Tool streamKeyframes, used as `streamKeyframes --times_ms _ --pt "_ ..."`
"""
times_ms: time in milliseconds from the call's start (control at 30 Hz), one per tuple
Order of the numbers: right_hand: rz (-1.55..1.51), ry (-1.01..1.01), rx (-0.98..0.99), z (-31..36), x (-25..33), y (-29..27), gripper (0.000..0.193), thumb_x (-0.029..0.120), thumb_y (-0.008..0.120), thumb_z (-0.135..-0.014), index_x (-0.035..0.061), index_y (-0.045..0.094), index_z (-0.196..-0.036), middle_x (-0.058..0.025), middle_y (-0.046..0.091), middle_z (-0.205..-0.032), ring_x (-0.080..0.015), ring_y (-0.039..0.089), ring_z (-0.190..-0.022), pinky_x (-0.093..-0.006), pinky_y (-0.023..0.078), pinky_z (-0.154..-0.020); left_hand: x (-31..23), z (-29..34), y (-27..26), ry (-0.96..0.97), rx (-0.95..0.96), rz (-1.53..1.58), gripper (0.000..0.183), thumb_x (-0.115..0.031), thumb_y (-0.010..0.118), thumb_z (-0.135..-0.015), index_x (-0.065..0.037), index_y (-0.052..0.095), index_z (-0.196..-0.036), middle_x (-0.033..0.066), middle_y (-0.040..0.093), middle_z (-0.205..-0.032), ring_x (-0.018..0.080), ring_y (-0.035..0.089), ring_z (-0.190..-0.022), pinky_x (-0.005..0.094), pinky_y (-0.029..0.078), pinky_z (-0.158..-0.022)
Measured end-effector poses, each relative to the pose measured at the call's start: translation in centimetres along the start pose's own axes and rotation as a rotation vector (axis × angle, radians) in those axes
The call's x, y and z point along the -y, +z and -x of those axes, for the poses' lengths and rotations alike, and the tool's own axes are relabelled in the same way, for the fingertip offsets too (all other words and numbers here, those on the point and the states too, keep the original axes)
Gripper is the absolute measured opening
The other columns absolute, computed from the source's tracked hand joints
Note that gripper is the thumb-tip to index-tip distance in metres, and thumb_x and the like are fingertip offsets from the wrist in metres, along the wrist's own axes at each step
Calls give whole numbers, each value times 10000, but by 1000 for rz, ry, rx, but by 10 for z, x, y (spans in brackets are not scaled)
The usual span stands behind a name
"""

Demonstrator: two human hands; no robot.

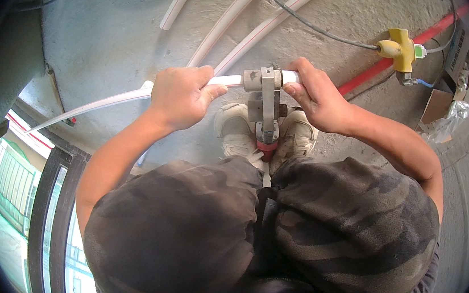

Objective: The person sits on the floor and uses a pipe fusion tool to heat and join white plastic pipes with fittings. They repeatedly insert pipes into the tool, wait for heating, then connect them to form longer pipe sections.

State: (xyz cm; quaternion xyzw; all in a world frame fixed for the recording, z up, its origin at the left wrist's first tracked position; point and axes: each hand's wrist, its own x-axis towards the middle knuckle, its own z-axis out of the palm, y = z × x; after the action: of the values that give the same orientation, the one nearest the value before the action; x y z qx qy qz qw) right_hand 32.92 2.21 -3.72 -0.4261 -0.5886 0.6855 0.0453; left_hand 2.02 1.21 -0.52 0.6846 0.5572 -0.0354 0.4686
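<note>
On the concrete floor (351, 16), with a grey metal tool (268, 93) serving as the clock's centre, a long white pipe (230, 81) is running out to 9 o'clock, its long axis apparently bowing toward 8 o'clock beyond the left hand (180, 96). The pipe is looking smooth and slender, with a thin red stripe showing along it. Loose white pipes (234, 12) are lying toward 11 and 12 o'clock, bordering that hand closely, while barer concrete is stretching toward 1 o'clock. The tool is standing between two pale shoes (236, 127), its red end pointing to 6 o'clock. The left hand is grasping the pipe; the right hand (322, 101) is clasping a short white piece (290, 78) at the tool's 3 o'clock side.
</note>
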Motion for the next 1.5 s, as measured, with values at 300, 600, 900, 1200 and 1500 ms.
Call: streamKeyframes --times_ms 300,600,900,1200,1500 --pt "-26 52 32 -2 4 -2 272 225 562 -1079 -21 493 -1172 -260 628 -924 -432 622 -870 -477 499 -789 0 2 5 41 -51 -23 352 -339 763 -889 -74 594 -729 148 591 -628 382 590 -574 465 415 -529" --pt "-29 111 54 -6 13 -5 266 201 582 -1056 -32 487 -1139 -293 634 -925 -500 622 -913 -535 482 -789 -3 2 5 -4 -48 -25 347 -319 774 -881 -64 592 -732 160 582 -654 382 580 -600 447 412 -545" --pt "19 -1 -16 -3 6 -1 247 210 602 -1056 -1 487 -1112 -240 620 -855 -450 606 -815 -491 475 -723 -5 1 6 -5 -38 -66 402 -414 751 -902 -70 616 -745 180 632 -683 424 633 -661 501 442 -560" --pt "19 31 -47 -2 -5 7 204 232 560 -1095 34 518 -1119 -66 496 -800 -187 471 -717 -348 409 -645 -3 6 10 46 -52 -198 469 -492 631 -978 -52 684 -825 192 690 -728 410 679 -694 522 494 -614" --pt "-221 133 -9 -6 -6 5 196 269 495 -1132 77 523 -1106 50 409 -776 -69 357 -634 -258 310 -545 -5 4 12 71 -117 -273 507 -527 594 -991 -61 696 -817 197 714 -791 415 693 -779 530 506 -690"
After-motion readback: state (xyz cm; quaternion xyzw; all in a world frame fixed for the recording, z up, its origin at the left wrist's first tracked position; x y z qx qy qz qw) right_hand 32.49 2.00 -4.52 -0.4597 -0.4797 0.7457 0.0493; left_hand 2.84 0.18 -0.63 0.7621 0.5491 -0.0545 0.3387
